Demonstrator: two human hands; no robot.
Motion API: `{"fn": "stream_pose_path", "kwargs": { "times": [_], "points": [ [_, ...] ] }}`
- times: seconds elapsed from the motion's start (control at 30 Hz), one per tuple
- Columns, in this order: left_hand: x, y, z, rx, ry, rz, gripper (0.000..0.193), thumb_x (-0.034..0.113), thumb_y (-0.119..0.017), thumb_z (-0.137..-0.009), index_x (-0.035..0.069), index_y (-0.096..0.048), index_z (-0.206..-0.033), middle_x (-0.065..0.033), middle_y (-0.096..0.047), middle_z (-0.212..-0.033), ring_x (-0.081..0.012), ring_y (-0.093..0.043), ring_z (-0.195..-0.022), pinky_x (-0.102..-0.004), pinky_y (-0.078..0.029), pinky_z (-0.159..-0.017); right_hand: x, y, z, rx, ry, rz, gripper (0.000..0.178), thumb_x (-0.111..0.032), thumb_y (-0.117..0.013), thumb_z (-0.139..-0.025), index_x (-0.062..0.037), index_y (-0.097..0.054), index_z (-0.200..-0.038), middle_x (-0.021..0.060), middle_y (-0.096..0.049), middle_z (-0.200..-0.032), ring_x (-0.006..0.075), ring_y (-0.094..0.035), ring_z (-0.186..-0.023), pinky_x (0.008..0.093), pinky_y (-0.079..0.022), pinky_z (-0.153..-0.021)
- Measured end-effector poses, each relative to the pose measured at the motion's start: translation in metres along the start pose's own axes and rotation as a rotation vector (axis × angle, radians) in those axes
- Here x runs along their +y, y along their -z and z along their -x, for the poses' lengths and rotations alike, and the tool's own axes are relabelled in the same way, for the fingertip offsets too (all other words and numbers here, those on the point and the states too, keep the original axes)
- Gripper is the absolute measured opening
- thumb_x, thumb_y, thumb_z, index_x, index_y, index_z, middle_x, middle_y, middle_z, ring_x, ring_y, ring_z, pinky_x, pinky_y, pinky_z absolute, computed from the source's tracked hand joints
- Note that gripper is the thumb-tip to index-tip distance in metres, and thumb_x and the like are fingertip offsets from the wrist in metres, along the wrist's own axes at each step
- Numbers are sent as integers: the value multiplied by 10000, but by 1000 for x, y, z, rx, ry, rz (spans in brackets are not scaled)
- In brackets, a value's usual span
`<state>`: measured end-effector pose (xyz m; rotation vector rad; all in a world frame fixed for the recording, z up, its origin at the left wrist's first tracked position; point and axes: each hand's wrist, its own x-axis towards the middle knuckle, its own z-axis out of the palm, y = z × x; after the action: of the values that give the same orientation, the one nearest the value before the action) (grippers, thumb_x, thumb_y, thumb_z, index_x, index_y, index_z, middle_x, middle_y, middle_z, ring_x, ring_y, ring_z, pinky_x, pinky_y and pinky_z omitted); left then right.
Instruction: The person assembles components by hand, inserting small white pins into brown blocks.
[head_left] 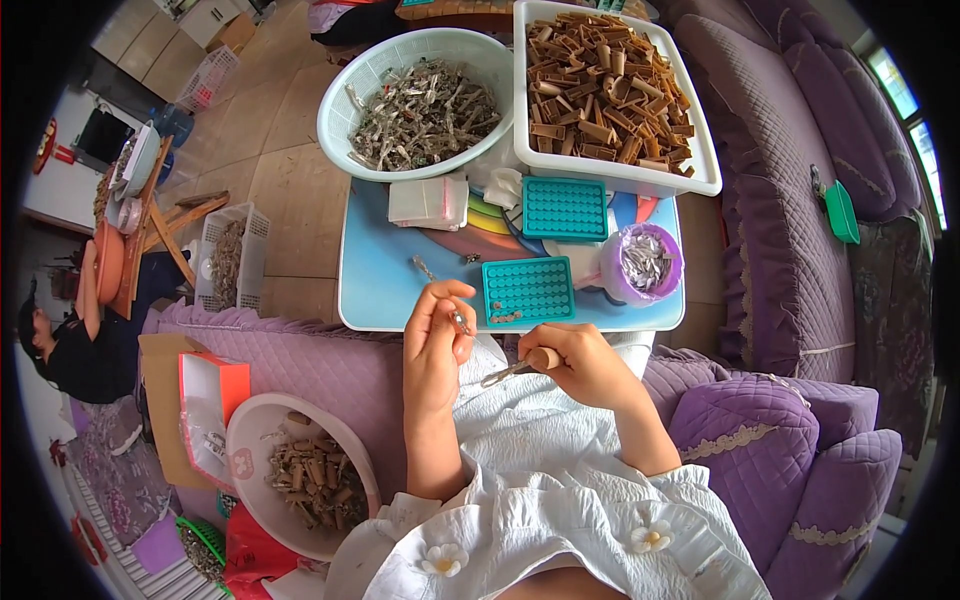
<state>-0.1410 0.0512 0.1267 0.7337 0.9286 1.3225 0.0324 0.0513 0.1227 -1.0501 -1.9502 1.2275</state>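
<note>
Over my lap, near the table's front edge, my left hand (436, 345) is closed on a small clear, shiny strip (460, 321) between thumb and fingers. My right hand (585, 362) grips a short brown tube (545, 358); a thin, shiny loop-shaped piece (504, 374) points from it toward my left hand. Whether loop and tube are joined I cannot tell. Just beyond my hands lies a teal tray (528, 285) with rows of round cells, a few brownish bits in its near left corner. Another clear strip (424, 268) lies on the table above my left hand.
On the blue table (385, 290) stand a second teal tray (565, 208), a purple cup (672, 255) of silvery pieces, a pale basin (335, 125) of clear strips and a white bin (706, 160) of brown pieces. A pink tub (262, 410) sits at my left. Another person (80, 345) works far left.
</note>
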Motion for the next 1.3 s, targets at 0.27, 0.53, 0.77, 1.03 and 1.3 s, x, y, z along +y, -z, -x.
{"fn": "stream_pose_path", "kwargs": {
  "times": [0.27, 0.53, 0.77, 1.03, 1.3],
  "points": [
    [0, 3, -1, -60, 109, 355, 198, 87, -445, -837, 14, -433, -1021, -66, -486, -791, -126, -555, -644, -214, -504, -562, -1, 1, -4, -85, -188, -152, 61, 11, -517, -748, 16, -508, -808, 115, -549, -729, 226, -534, -657, 293, -425, -606],
    [-7, 20, -1, -84, -37, 45, 232, 146, -583, -781, 5, -478, -932, -87, -541, -830, -145, -597, -681, -232, -517, -587, 7, -4, -1, -95, -175, -203, 63, -1, -517, -756, 21, -512, -815, 105, -547, -718, 209, -536, -675, 293, -425, -613],
    [-6, 22, 0, -87, -80, -3, 227, 132, -632, -737, 34, -452, -835, -113, -587, -777, -137, -594, -586, -227, -507, -525, 11, -7, 2, -160, -162, -243, 65, -42, -519, -776, 15, -521, -808, 100, -553, -722, 211, -539, -679, 293, -427, -613],
    [-4, 6, 8, -163, -125, -84, 273, 81, -669, -693, 34, -429, -812, -111, -595, -770, -140, -600, -680, -219, -491, -598, 16, 10, 2, -258, -125, -128, 214, -106, -456, -827, -34, -343, -994, 88, -505, -748, 195, -508, -679, 311, -401, -617],
    [-10, -14, 13, -97, -205, -235, 210, 110, -623, -742, -26, -570, -893, -82, -611, -821, -95, -577, -709, -197, -469, -638, -6, 25, -20, -253, -105, -449, 138, -107, -402, -818, -29, -341, -914, 41, -406, -736, 111, -384, -664, 247, -359, -609]
  ]
}}
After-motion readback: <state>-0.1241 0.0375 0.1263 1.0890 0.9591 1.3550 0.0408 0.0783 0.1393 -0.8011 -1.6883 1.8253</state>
